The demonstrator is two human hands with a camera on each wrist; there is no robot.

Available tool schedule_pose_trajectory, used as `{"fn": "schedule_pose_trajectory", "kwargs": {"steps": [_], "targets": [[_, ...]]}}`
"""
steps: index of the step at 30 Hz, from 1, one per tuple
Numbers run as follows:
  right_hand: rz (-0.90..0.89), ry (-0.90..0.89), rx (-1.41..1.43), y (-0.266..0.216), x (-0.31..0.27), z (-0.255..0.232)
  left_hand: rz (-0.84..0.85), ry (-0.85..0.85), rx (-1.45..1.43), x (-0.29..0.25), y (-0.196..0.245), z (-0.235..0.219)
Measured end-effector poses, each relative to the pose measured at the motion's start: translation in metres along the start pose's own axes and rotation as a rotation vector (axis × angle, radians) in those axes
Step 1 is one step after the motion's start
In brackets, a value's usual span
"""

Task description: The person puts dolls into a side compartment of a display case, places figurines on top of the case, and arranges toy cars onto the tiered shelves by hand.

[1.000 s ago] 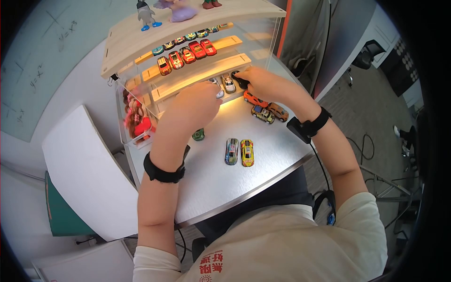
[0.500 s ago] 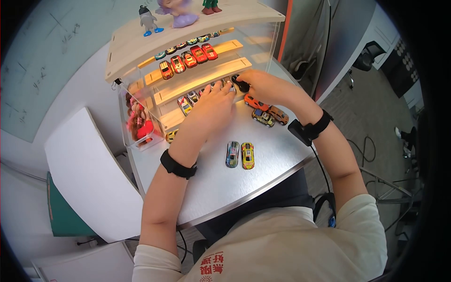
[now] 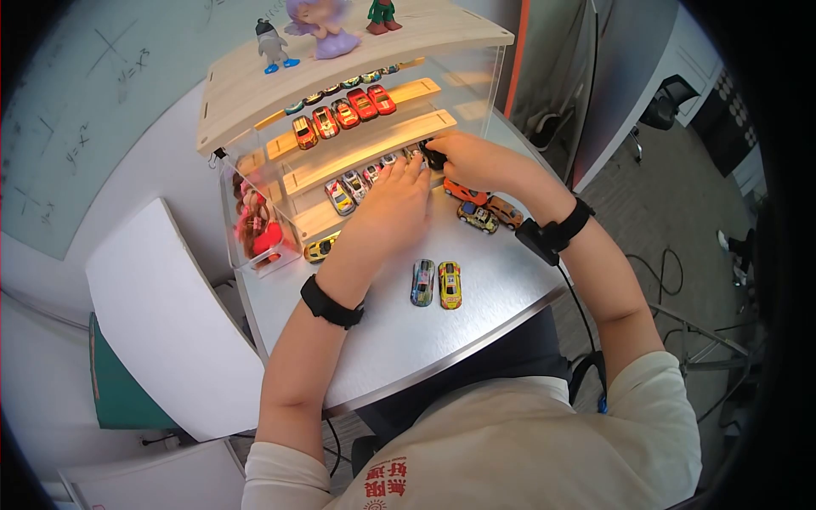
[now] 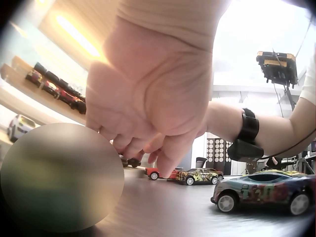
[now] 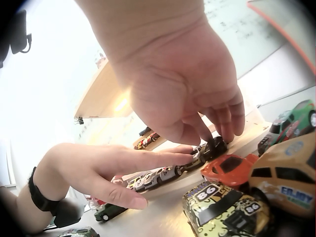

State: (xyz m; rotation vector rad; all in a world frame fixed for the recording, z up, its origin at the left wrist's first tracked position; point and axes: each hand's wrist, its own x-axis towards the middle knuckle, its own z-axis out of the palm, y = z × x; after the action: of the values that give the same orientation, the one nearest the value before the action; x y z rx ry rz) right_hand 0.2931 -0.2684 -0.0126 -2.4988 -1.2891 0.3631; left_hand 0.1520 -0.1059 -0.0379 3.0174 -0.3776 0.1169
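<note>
My right hand (image 3: 474, 161) pinches a black toy car (image 3: 433, 155) at the right end of the row on the lowest wooden step of the display case. My left hand (image 3: 393, 208) lies over that same row with its fingers stretched out, the fingertips right by the cars beside the black one. Left of it, a white-and-yellow toy car (image 3: 340, 197) stands in the row; the hand hides part of the others. In the right wrist view, the left hand's straight fingers (image 5: 163, 159) reach along the cars toward the black car (image 5: 216, 146).
Orange (image 3: 466, 192), camouflage (image 3: 478, 218) and brown (image 3: 505, 212) toy cars sit right of the case. Blue-grey (image 3: 422, 283) and yellow (image 3: 450, 285) cars stand nearer me. Red cars (image 3: 362, 104) line a higher step. Figurines (image 3: 336, 42) stand on the case's top.
My left hand has shifted right, its fingers going from curled over a silver car to stretched out, uncovering cars at the row's left. My right hand stays at the black car.
</note>
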Motion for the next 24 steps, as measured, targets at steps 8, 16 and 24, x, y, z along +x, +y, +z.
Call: {"fn": "schedule_pose_trajectory", "kwargs": {"steps": [8,16,24], "targets": [[-0.043,0.028,0.006,-0.002,-0.01,-0.006,-0.026,-0.048,-0.058,-0.003,-0.003,-0.016],[-0.092,0.048,0.064,0.0,-0.031,-0.017,-0.072,0.016,-0.082,-0.022,-0.01,-0.06],[-0.244,0.057,-0.15,-0.016,-0.007,0.005,-0.308,-0.085,-0.18,-0.034,-0.014,-0.091]]}}
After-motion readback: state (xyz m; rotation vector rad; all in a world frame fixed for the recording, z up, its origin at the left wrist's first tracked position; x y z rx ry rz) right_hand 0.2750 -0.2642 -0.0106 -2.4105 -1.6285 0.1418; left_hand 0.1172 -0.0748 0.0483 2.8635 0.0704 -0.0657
